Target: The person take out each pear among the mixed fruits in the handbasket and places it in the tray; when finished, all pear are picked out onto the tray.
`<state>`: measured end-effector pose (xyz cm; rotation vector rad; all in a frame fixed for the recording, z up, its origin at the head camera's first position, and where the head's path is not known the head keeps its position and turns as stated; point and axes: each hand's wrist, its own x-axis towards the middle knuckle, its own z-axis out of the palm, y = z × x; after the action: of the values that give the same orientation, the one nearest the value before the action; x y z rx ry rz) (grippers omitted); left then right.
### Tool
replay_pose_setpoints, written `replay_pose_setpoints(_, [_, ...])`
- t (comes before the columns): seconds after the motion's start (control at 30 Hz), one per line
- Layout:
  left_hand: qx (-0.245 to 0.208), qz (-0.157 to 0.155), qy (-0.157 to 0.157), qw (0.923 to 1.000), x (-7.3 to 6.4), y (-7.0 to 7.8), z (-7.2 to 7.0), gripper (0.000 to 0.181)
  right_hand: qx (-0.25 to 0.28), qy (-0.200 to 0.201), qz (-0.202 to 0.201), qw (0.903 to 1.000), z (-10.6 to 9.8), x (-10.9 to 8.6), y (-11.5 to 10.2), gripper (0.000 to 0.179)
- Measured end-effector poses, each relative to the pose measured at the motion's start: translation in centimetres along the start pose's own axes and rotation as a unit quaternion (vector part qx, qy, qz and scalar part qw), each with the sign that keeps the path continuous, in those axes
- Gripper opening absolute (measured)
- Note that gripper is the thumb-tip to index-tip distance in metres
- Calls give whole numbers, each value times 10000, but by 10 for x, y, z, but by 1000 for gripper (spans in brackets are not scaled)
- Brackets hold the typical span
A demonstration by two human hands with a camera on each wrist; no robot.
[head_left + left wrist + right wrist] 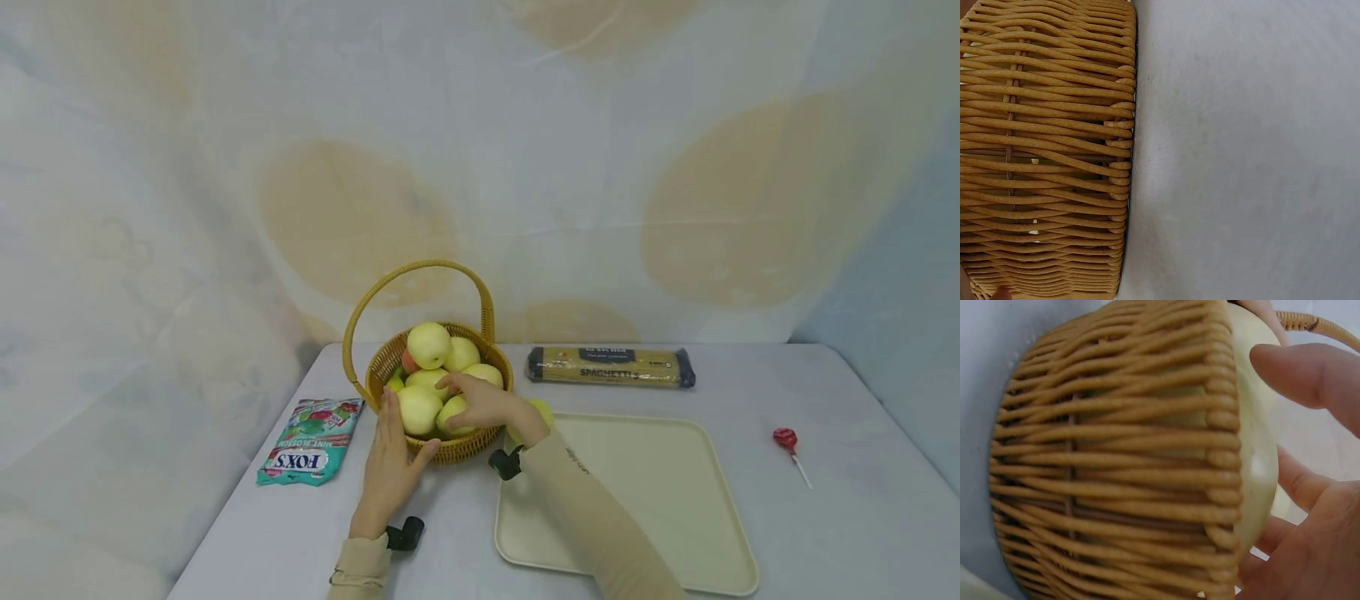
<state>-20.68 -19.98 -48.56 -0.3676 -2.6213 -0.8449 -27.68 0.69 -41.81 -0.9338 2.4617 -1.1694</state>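
A wicker basket (457,451) with a tall arched handle stands on the table, heaped with pale yellow-green apples (430,345). My left hand (392,462) rests against its near left rim with fingers straight and thumb spread; only a bit of that hand shows at the lower left corner of the left wrist view. Over the front right of the basket, my right hand (487,402) holds an apple (1259,469) by the rim, thumb on one side and fingers on the other. Another yellow-green fruit (542,414) lies outside the basket, partly hidden behind the right wrist.
A beige tray (645,492) lies partly under the right forearm. Behind it is a spaghetti pack (611,367). A green candy bag (311,442) lies left of the basket; a red lollipop (785,440) is far right. Inside the basket, a reddish fruit (408,362) peeks out.
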Motion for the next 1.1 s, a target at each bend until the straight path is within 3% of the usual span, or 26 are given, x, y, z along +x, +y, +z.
replay_pose_setpoints(0.27, [-7,4,32,10000,1,1,0,104,-530,48,219,9983,8,2,-3,62])
replay_pose_setpoints(0.5, [-2,43,89,10000,-1,0,0,104,-475,173,286,9983,11,0,-6,66])
replay_pose_setpoints(0.83, [3,138,169,9998,-3,-4,2,104,249,714,39,9971,12,-2,3,61])
replay_pose_setpoints(1.1, [52,165,132,9998,0,-3,2,103,955,1364,-129,9859,0,-16,6,59])
